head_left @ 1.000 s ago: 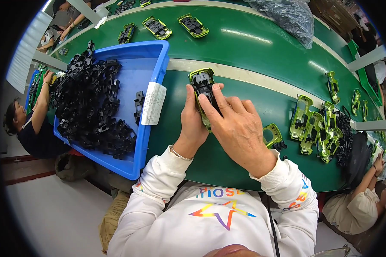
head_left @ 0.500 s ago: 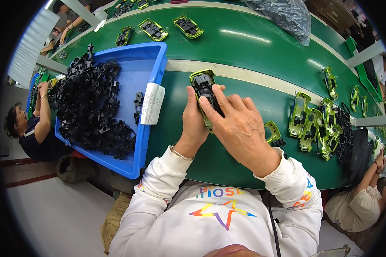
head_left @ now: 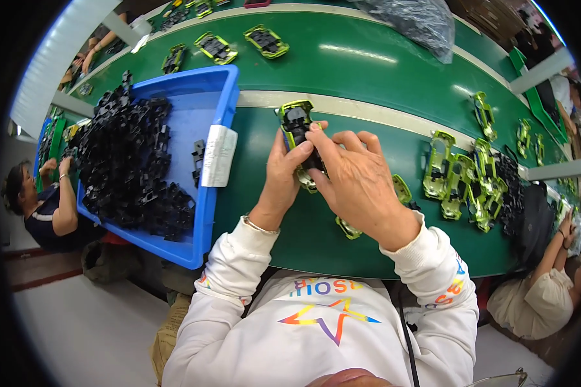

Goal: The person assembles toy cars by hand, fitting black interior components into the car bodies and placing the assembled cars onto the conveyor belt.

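Observation:
A lime-green toy car body shell point(head_left: 306, 104) with a black plastic insert point(head_left: 297, 117) inside it is held above the green bench, tilted. My left hand point(head_left: 281, 175) is closed round its left side, the thumb over the near part. From the right, the index finger and thumb of my right hand point(head_left: 361, 175) press on the black insert, its other fingers bent. My fingers cover the near half of the insert. Another green shell point(head_left: 348, 229) lies partly under my right hand, and one more green shell point(head_left: 401, 188) is just beyond that hand.
Left of me, a blue bin point(head_left: 203, 222) holds a heap of black plastic parts point(head_left: 126, 161). Several green shells point(head_left: 458, 177) lie piled at the right beside black parts point(head_left: 511, 193). Farther shells point(head_left: 266, 42) rest across the pale strip. Co-workers sit at both sides; a plastic bag point(head_left: 419, 26) lies at the back.
The view has shifted slightly. My right thumb and index finger have changed position on the black insert, and my left thumb has come over it. A shell under my right hand now shows.

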`<act>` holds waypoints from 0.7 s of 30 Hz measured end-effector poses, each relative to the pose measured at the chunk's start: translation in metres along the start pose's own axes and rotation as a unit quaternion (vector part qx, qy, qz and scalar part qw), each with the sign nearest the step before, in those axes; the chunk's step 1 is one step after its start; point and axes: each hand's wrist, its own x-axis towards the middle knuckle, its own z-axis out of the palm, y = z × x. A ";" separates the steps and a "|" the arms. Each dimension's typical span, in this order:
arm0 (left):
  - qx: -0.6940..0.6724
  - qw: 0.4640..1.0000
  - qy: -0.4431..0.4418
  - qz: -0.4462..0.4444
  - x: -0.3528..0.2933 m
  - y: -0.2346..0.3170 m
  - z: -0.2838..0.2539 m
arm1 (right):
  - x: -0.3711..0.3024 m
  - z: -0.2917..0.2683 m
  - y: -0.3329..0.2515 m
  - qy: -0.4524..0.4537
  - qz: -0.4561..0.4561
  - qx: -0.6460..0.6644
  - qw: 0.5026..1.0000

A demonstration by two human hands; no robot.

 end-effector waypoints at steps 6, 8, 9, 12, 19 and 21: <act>0.018 1.000 0.012 -0.020 0.007 -0.003 -0.003 | -0.014 -0.019 0.049 0.125 -0.010 0.119 0.985; -0.009 1.000 0.017 -0.004 0.013 0.000 0.001 | -0.039 -0.051 0.073 0.187 0.032 0.125 0.974; -0.012 0.999 0.032 -0.003 0.015 0.001 -0.003 | -0.056 -0.069 0.080 0.158 0.059 0.090 0.982; -0.017 0.999 0.041 -0.012 0.020 -0.002 -0.008 | -0.112 -0.086 0.078 0.049 0.153 0.086 0.983; -0.053 0.997 0.000 -0.049 0.018 -0.006 0.018 | -0.139 -0.044 0.071 -0.007 0.047 -0.096 0.994; -0.064 0.996 -0.026 -0.048 0.016 -0.009 0.024 | -0.134 -0.040 0.084 -0.012 0.058 -0.106 0.993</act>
